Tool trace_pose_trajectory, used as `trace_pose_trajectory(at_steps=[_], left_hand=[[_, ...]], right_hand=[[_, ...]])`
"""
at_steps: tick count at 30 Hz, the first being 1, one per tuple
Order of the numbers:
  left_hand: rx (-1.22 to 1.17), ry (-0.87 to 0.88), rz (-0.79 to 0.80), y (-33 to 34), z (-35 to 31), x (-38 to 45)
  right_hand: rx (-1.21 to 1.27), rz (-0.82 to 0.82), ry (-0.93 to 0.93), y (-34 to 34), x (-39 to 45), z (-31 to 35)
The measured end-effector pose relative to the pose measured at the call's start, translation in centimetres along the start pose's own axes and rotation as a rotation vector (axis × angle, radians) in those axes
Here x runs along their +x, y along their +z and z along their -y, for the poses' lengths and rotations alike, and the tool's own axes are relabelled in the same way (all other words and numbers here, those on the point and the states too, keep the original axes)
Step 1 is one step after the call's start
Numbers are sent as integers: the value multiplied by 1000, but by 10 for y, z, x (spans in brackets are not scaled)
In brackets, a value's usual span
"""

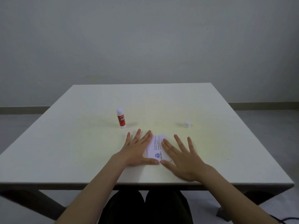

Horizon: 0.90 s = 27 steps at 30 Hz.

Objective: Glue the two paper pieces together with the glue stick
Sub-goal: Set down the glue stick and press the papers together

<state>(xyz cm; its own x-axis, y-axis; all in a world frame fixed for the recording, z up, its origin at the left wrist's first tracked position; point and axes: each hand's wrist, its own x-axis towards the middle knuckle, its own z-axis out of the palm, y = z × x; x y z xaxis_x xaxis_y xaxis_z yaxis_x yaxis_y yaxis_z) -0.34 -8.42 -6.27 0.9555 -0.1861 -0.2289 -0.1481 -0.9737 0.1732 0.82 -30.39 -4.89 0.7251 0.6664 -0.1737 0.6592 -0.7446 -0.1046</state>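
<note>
A small white paper (156,148) with printed text and a blue round logo lies flat on the white table (80,151), near its front edge. My left hand (137,149) rests flat on its left side, fingers spread. My right hand (181,157) lies flat on its right side, fingers also spread. Both thumbs meet at the paper's near edge. I cannot tell whether one or two pieces lie there. A red and white glue stick (121,118) stands upright to the far left of the paper. Its white cap (187,124) sits on the table to the far right.
The table's front edge runs just below my wrists. A grey wall and floor lie beyond the table's far edge. My dark-clothed legs show under the table.
</note>
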Motion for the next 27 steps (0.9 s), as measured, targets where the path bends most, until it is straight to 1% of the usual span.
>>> trace_pose_trajectory(at_steps=[3,5,7,9,10,14,18,21,23,27], left_hand=[[6,2,-9,1,2,0],[-1,5,-10,2,2,0],[-26,6,-9,3,1,0],[-42,5,-11,3,0,-1],[-40,7,-11,2,0,0],[-54,13,47,-2,0,0],[-77,49,136,-12,6,1],[-68,78,174,-17,10,0],[-62,71,161,-17,10,0],[-96,57,129,-14,9,-1]], right_hand=[[9,0,-128,12,-22,5],[40,70,-173,9,-30,-2],[131,139,-156,-3,-26,-11],[220,100,-124,-14,-12,-14],[223,67,-121,-18,-3,-13],[69,69,-181,-7,22,5],[10,-20,-188,7,23,7],[-18,-16,-201,9,26,5],[-21,-1,-184,5,31,-1],[-28,17,-8,-12,42,-19]])
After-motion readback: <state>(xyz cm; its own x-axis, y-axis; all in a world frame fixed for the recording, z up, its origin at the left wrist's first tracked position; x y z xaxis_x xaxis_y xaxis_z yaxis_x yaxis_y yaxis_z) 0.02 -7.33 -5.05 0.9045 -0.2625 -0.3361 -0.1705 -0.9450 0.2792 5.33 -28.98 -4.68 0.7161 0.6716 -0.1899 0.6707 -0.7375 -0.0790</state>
